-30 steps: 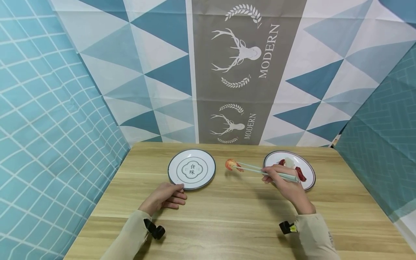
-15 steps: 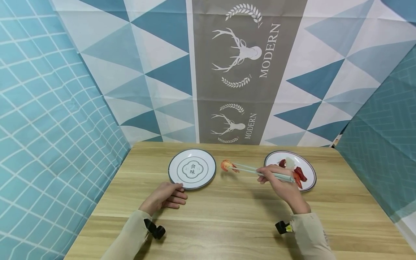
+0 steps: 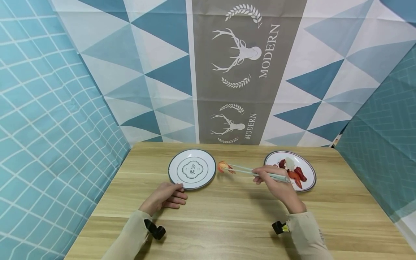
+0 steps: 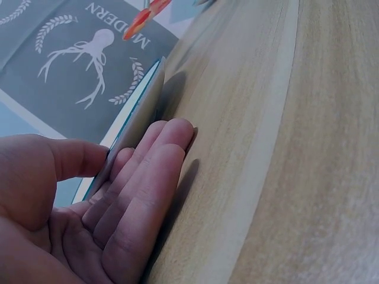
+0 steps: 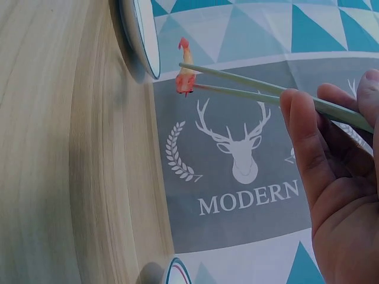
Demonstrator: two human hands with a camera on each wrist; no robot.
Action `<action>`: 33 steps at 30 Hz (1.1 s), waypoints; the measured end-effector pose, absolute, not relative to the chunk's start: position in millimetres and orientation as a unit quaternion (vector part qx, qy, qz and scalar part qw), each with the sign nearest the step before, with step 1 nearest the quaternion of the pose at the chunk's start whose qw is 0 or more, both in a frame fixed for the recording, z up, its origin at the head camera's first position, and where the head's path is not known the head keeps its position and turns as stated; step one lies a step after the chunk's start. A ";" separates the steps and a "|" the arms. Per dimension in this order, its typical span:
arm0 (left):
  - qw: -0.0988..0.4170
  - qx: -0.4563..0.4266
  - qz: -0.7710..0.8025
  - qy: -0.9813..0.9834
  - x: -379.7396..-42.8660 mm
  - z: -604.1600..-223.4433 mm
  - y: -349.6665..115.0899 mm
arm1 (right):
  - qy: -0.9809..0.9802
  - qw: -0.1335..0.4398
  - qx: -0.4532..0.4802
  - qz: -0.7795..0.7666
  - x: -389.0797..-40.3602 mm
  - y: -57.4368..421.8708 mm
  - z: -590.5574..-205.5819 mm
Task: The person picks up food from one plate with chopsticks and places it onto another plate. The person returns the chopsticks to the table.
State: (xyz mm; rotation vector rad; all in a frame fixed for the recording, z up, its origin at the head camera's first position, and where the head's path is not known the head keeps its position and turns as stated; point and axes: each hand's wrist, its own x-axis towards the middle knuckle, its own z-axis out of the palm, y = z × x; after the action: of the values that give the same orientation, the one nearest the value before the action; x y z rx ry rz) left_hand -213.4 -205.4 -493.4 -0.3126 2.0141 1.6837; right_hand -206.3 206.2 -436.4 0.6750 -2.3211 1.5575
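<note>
My left hand (image 3: 164, 196) holds the near-left rim of a round white plate (image 3: 177, 169) with a dark rim line and printed characters. Its thumb lies over the rim, with fingers against the underside in the left wrist view. With my right hand (image 3: 282, 189) I grip pale green chopsticks (image 5: 340, 112). Their tips pinch an orange-red shrimp (image 3: 223, 167), raised above the table just right of the round plate. In the right wrist view the shrimp (image 5: 185, 74) hangs between the two tips.
An oval white plate (image 3: 310, 175) stands at the right, partly behind my right hand. It bears a white piece (image 3: 289, 164) and several red pieces (image 3: 300, 174). Patterned cloth walls (image 3: 227, 90) close off the wooden table (image 3: 221, 224) at back and sides.
My right hand has moved left with the chopsticks and shrimp, bringing the shrimp close to the round plate. More of the oval plate's food shows. My left hand has stayed in place.
</note>
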 end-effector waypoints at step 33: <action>0.244 -0.115 0.618 0.739 -213.8 -494.5 -205.0 | -0.786 0.139 0.285 0.531 -210.9 181.6 -439.2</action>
State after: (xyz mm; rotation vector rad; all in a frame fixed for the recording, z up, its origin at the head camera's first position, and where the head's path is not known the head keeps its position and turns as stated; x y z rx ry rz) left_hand -213.8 -205.0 -494.5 -0.3151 2.0172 1.6869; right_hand -210.9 181.6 -439.2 0.8231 -2.2724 1.5342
